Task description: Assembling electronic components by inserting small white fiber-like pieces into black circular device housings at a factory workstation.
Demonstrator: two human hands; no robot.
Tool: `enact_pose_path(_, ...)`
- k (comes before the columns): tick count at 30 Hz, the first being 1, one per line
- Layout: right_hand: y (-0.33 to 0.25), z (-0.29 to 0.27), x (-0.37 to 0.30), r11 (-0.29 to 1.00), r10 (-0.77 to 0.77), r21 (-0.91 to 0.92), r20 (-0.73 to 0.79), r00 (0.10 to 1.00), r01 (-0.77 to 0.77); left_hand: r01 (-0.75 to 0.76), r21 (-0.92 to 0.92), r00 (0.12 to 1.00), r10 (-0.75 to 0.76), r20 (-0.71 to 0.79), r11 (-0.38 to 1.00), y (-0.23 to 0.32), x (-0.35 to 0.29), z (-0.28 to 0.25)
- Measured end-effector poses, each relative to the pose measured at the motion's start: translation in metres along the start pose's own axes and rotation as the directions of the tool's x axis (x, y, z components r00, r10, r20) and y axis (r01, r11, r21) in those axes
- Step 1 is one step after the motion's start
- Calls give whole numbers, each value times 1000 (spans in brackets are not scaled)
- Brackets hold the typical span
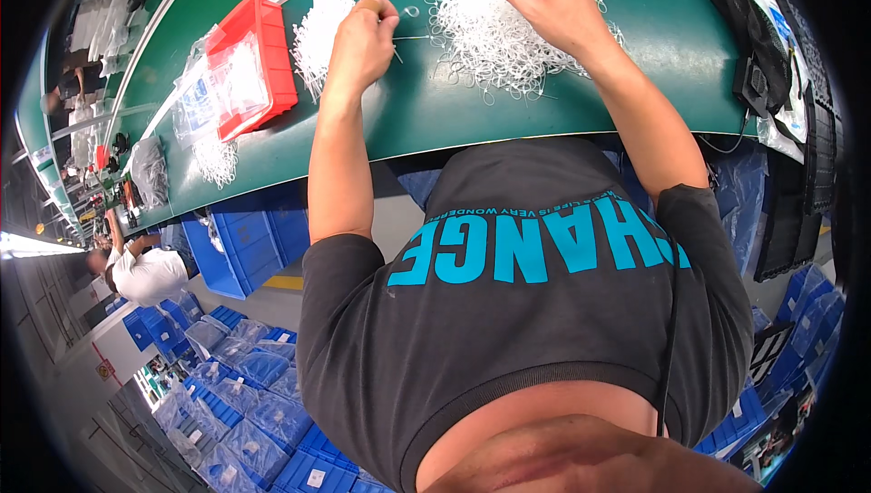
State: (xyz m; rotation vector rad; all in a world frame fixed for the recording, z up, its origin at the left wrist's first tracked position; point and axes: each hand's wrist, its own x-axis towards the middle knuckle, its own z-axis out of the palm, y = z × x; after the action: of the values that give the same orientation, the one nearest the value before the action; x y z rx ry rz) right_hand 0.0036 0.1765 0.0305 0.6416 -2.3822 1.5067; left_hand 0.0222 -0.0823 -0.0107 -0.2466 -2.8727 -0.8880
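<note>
Two heaps of thin white plastic ties lie on the green table. The right heap (499,39) is a tangle of small loops; the left heap (319,26) holds straighter strands lying side by side. At the right edge of the left heap, my left hand (363,44) is closed in a pinch, with thin white tie strands sticking out around its fingers. A small loop shows just right of its fingertips. Over the far side of the looped heap is my right hand (558,3), thumb and forefinger curved and a little apart, with nothing visible between them.
Left of the heaps, a red bin (286,58) holds clear bags of white pieces. A smaller white bunch (216,162) lies near the table edge. A black mesh bag (739,3) lies at right. Blue crates (240,248) stand below; another person (150,271) is at far left.
</note>
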Motion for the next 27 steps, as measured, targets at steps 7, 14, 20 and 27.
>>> enact_pose_path(7,-6,3,2,997,-81,-10,-14,997,81,-13,-156,1000,15,8,988,27,10,-2)
enact_pose_path(14,-3,-13,-4,997,-68,-36,-25,997,67,-23,56,982,12,186,998,13,9,7)
enact_pose_path(20,-6,-7,-5,998,-56,-34,-14,998,55,-19,121,962,-15,274,992,1,2,17)
enact_pose_path(27,15,-1,-7,996,-81,-22,57,995,83,-147,131,971,118,209,980,1,5,18)
